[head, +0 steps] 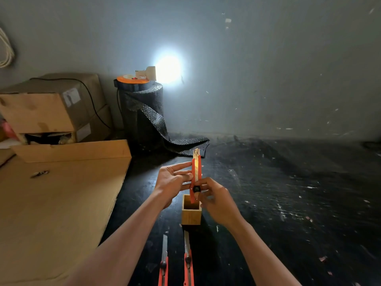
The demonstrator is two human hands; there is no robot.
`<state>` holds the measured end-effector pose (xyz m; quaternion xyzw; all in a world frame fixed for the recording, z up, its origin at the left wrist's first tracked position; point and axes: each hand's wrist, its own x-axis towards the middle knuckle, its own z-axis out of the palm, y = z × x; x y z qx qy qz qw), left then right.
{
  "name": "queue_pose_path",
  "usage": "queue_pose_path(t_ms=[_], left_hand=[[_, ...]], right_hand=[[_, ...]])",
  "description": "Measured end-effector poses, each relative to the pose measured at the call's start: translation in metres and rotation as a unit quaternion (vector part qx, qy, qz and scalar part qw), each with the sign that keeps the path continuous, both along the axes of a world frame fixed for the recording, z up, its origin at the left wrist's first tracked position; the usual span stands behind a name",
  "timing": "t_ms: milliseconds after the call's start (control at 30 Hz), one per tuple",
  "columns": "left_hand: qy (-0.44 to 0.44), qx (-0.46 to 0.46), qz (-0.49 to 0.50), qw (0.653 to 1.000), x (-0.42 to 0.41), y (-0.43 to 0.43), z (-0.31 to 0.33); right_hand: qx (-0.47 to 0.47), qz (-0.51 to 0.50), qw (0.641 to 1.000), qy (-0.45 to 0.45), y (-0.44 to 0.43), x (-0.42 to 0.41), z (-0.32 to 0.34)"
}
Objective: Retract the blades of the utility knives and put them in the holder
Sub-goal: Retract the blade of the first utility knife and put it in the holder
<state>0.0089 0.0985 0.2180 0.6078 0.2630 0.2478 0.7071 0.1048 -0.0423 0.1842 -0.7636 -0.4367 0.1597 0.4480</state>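
An orange utility knife [195,172] stands nearly upright in the air above a small square wooden holder [191,216], with a short piece of blade showing at its top. My left hand [173,179] pinches the knife's body from the left. My right hand [214,198] grips its lower part, thumb beside the black slider knob. The holder looks empty. Two more orange utility knives [164,263] [188,261] lie side by side on the dark floor in front of the holder, both with long blades out.
A flat cardboard sheet [57,203] covers the floor on the left, with cardboard boxes [47,108] stacked behind it. A black bubble-wrap roll [144,112] stands by the wall with a lamp [148,73] on top. A grey wall closes the back.
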Motion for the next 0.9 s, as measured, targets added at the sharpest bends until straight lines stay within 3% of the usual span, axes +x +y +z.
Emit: queue_pose_path(t_ms=[500,600,700,900], left_hand=[[-0.009,-0.013,-0.008,1.000,0.015,0.016,-0.052],[0.066,0.074,0.058,0.993,0.026,0.030,-0.074],[0.169,0.189,0.073,0.965,0.031,0.042,-0.098],[0.276,0.209,-0.007,0.938,0.045,0.045,-0.140]], right_hand=[[0.083,-0.036,0.990,0.109,0.045,0.041,-0.012],[0.065,-0.055,0.988,0.128,0.059,0.055,-0.023],[0.036,-0.088,0.990,0.103,0.074,0.068,-0.036],[-0.057,-0.102,0.990,0.079,0.098,0.086,-0.073]])
